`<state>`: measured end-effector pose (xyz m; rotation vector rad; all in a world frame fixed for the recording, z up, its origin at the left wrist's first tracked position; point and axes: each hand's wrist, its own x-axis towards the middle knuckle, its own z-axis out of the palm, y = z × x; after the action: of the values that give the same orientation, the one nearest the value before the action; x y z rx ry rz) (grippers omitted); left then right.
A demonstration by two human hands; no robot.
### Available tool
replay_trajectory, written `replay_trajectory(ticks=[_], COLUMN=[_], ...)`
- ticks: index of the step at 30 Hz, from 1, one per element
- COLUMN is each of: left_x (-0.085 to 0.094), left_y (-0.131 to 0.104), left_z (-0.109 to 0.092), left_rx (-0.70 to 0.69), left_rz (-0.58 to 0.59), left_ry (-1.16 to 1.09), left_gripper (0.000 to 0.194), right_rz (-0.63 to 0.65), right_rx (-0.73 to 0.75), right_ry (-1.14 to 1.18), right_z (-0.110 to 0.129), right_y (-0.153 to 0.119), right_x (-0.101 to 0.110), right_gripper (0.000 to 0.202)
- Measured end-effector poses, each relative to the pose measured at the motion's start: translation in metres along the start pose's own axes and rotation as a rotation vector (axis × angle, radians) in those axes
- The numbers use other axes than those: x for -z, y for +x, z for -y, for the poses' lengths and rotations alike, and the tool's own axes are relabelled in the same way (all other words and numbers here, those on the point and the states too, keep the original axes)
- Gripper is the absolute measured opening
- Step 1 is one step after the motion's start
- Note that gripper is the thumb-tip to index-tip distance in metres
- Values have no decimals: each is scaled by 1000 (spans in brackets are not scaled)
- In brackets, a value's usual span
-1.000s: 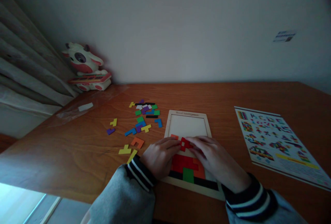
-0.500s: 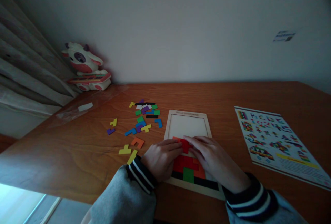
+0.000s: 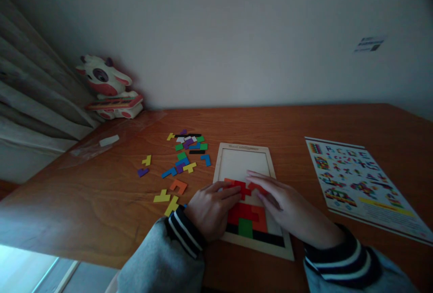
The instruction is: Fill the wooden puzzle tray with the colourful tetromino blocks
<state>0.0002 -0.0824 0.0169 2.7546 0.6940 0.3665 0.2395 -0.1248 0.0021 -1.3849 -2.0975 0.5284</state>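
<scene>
A pale wooden puzzle tray [image 3: 244, 147] lies in front of me, its near part filled with red, orange, green and black pieces. My left hand [image 3: 214, 207] rests over the tray's left side, fingers bent together, with their tips on a red puzzle piece [image 3: 242, 189]. From the right, my right hand [image 3: 287, 203] reaches in with thumb and forefinger around another reddish puzzle piece [image 3: 257, 188], partly hidden by the fingers. Nearer to me, a green piece [image 3: 245, 227] sits between black strips along the tray's bottom edge.
Loose coloured pieces [image 3: 182, 162] are scattered left of the tray, among them an orange U-shaped piece [image 3: 178, 186] and several yellow ones. A printed pattern sheet [image 3: 358, 180] lies to the right. A toy cow with a keyboard [image 3: 111, 88] stands at the back left by the curtain.
My right hand has shifted slightly to the right, away from the left fingertips, and a reddish piece now shows between its thumb and forefinger. My left hand has stayed nearly in place.
</scene>
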Motion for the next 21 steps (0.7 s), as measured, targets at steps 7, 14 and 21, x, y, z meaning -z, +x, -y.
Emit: replay_trajectory(ticks=[7,14,21], left_x=[0,-1,-3], left_y=[-1,1,4], left_z=[0,-5,-10], left_rx=[-1,25,35], left_rz=[-4,4,0], left_ry=[8,38,70], left_gripper=[48,49,49], right_rz=[115,56,62], right_rx=[-7,-3,-65], right_ry=[-176,-136,-67], right_z=[-15,-9,-1], right_y=[-7,-5,-2], right_x=[11,4,2], right_gripper=[34,34,26])
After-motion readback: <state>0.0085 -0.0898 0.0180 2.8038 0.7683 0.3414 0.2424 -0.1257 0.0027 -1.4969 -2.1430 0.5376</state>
